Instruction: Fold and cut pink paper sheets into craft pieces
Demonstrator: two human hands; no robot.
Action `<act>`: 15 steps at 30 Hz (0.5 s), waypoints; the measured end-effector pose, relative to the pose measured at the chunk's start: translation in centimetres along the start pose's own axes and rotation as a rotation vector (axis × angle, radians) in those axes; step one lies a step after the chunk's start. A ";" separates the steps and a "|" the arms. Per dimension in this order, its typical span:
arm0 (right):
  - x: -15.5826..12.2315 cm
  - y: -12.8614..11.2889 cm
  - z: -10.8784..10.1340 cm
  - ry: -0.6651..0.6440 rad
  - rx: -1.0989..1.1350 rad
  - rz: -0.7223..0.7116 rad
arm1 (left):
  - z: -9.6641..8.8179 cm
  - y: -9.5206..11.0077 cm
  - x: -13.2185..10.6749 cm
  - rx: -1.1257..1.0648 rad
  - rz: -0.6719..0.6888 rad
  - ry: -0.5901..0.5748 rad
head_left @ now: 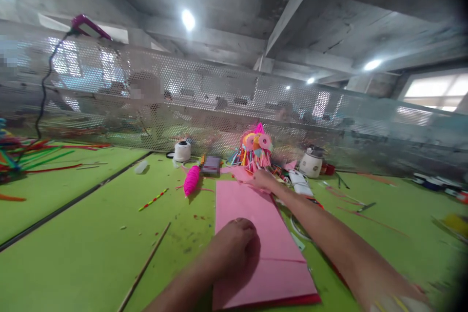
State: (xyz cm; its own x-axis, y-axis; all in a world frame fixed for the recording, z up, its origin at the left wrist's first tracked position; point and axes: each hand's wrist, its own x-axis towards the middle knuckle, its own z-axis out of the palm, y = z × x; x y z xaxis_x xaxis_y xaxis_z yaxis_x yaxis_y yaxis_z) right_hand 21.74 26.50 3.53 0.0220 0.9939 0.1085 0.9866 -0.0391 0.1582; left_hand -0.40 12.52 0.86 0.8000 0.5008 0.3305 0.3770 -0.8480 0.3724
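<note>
A long pink paper sheet (256, 234) lies on the green table (91, 253) in front of me. My left hand (234, 246) rests on its near left part with the fingers curled under, pressing the sheet down. My right hand (262, 179) is stretched out to the sheet's far end, fingers closed on the far edge of the paper. Just beyond that hand stands a bunch of colourful tasselled paper ornaments (256, 148).
A perforated metal screen (219, 102) walls off the table's back. Near it sit a pink thread spool (191, 180), a white tape roll (182, 151), a white jar (311, 162) and a white device (300, 183). A thin wooden stick (146, 263) lies at left. Coloured rods (32, 158) are piled far left.
</note>
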 end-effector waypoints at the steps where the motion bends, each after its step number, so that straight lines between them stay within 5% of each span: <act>1: 0.2 0.5 -0.3 0.012 0.000 0.001 | 0.0 0.1 0.0 -0.009 0.002 0.000; 11: 1.7 1.5 0.7 0.056 -0.090 -0.004 | -1.0 1.3 -0.4 -0.043 -0.041 0.047; 15: 2.3 2.6 -0.4 0.048 -0.113 -0.039 | -0.5 1.0 -0.3 -0.036 -0.024 0.067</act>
State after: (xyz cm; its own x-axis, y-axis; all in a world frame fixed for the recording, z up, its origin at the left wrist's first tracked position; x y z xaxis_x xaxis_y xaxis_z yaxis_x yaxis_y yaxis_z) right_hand 24.26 28.62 4.52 -0.0260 0.9889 0.1462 0.9620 -0.0150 0.2728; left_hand -0.48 11.61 1.58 0.7574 0.5326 0.3777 0.3778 -0.8293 0.4117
